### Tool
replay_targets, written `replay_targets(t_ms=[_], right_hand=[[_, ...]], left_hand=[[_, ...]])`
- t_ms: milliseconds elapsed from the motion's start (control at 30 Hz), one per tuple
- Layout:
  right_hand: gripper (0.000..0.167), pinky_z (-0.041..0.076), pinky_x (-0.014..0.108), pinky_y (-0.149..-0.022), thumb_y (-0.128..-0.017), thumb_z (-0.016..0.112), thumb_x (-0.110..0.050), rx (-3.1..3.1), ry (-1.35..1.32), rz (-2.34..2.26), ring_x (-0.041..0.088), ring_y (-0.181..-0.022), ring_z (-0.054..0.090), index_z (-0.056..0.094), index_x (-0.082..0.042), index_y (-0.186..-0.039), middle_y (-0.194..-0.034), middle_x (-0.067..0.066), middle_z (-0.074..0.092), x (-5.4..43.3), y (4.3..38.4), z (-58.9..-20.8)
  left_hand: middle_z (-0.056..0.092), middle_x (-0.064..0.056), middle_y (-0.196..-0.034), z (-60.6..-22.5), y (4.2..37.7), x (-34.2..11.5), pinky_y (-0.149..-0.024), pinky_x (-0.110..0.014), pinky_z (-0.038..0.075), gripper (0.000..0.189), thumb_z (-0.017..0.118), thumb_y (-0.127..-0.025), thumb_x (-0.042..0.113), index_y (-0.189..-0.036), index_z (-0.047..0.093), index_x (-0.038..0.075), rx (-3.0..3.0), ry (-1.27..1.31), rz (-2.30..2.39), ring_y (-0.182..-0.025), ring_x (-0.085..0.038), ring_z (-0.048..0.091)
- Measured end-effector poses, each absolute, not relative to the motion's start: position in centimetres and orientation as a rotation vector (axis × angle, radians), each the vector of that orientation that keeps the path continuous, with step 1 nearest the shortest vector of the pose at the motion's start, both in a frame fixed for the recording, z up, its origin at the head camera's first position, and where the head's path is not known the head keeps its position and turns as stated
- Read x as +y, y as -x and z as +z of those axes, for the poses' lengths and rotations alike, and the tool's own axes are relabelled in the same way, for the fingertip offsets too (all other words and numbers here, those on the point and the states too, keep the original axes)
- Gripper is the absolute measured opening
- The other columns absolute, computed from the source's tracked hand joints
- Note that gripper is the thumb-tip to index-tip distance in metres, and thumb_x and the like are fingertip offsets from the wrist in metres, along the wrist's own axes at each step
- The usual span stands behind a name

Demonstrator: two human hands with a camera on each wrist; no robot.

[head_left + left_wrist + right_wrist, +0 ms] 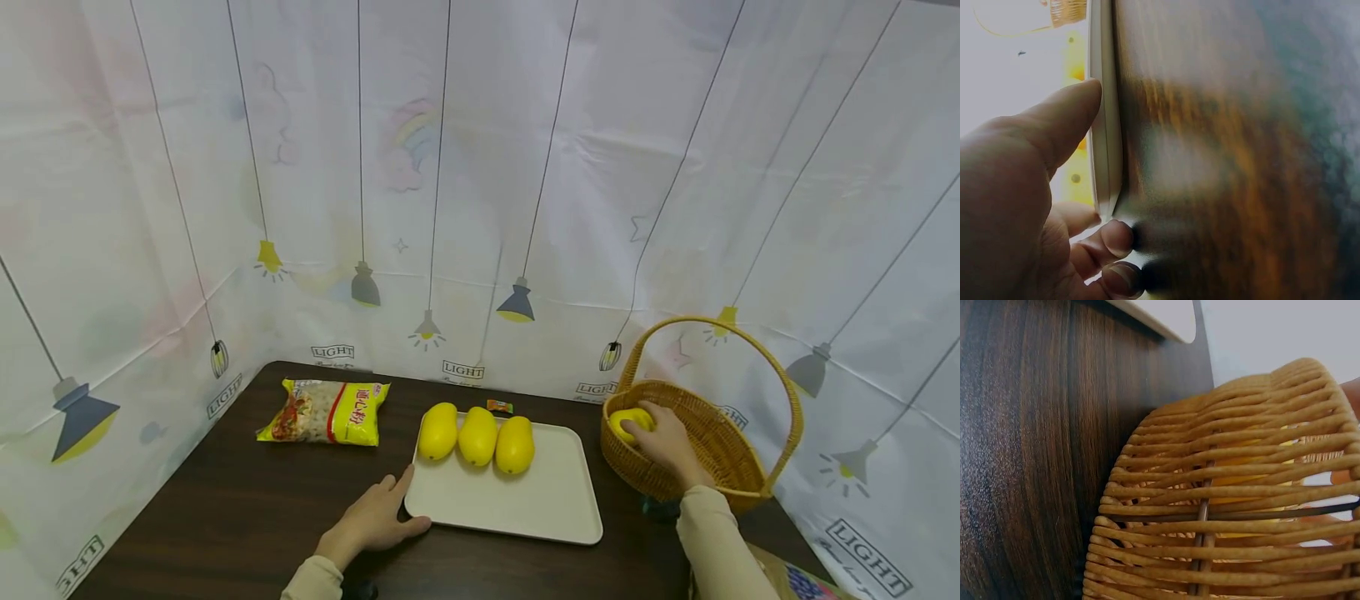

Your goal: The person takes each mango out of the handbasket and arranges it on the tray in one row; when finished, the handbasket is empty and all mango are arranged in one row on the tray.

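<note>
A cream rectangular tray [517, 504] lies on the dark table, with three smooth yellow oval fruits [477, 437] side by side along its back left. My left hand [375, 512] rests at the tray's near left corner, thumb and fingers spread. In the left wrist view the thumb [1075, 115] touches the tray's rim [1105, 125] and the other fingertips are by the tabletop. To the right, my right hand [667, 442] reaches into a wicker basket [723, 450] and grips another yellow oval fruit [626, 423]. The basket's woven side [1235, 487] mostly hides that hand in the right wrist view.
A yellow-and-clear food packet [330, 412] lies at the table's back left. A small orange-and-green wrapped item [499, 407] sits behind the tray. The basket's tall arched handle [712, 320] rises above my right hand. Patterned cloth hangs behind the table.
</note>
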State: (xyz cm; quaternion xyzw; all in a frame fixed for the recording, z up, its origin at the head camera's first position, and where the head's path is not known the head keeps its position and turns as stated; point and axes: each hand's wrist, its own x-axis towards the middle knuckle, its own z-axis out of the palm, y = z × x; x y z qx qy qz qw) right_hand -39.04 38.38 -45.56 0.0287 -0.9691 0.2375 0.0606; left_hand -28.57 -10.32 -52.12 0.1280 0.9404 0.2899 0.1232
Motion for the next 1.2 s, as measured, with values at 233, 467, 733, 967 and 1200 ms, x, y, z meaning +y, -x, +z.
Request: replay_targets(t_ms=[233, 467, 733, 967, 1200], right_hand=[[0.077, 0.025, 0.072, -0.113, -0.101, 0.051, -0.05, -2.981, -0.026, 0.774, 0.06, -0.142, 0.025, 0.034, 0.006, -0.152, -0.154, 0.037, 0.032, 39.0, 39.7, -45.7], [0.077, 0.029, 0.072, -0.111, -0.101, 0.051, -0.051, -3.02, 0.004, 0.76, 0.061, -0.137, 0.031, 0.036, 0.006, -0.151, -0.151, 0.04, 0.035, 39.3, 40.8, -46.4], [0.078, 0.033, 0.069, -0.108, -0.1, 0.052, -0.053, -3.031, -0.035, 0.707, 0.061, -0.134, 0.035, 0.039, 0.007, -0.149, -0.148, 0.041, 0.038, 39.2, 41.2, -46.6], [0.085, 0.044, 0.057, -0.096, -0.098, 0.054, -0.055, -3.066, -0.029, 0.703, 0.054, -0.126, 0.047, 0.036, 0.009, -0.151, -0.147, 0.041, 0.039, 39.1, 41.3, -46.5], [0.087, 0.044, 0.058, -0.095, -0.095, 0.058, -0.057, -3.048, -0.015, 0.708, 0.055, -0.126, 0.045, 0.038, 0.008, -0.15, -0.146, 0.042, 0.039, 39.3, 41.2, -46.5]], left_hand=[[0.052, -0.023, -0.136, -52.0, 28.6, -10.2, -0.096, -0.057, 0.048, 0.1, 0.067, -0.087, 0.065, -0.16, 0.028, 0.009, 2.735, -0.363, 0.847, -0.116, -0.037, 0.058], [0.054, -0.021, -0.13, -51.8, 28.6, -10.3, -0.091, -0.056, 0.049, 0.097, 0.068, -0.088, 0.06, -0.16, 0.028, 0.008, 2.745, -0.373, 0.831, -0.111, -0.034, 0.058], [0.055, -0.02, -0.125, -51.8, 28.4, -10.4, -0.088, -0.054, 0.049, 0.097, 0.068, -0.088, 0.059, -0.159, 0.027, 0.007, 2.745, -0.399, 0.859, -0.105, -0.032, 0.058], [0.055, -0.02, -0.127, -51.6, 28.3, -10.4, -0.088, -0.054, 0.049, 0.096, 0.069, -0.089, 0.058, -0.159, 0.029, 0.007, 2.756, -0.399, 0.841, -0.107, -0.033, 0.058], [0.055, -0.017, -0.123, -51.9, 28.4, -10.4, -0.085, -0.052, 0.048, 0.097, 0.068, -0.088, 0.06, -0.159, 0.028, 0.007, 2.756, -0.402, 0.843, -0.103, -0.029, 0.057]])
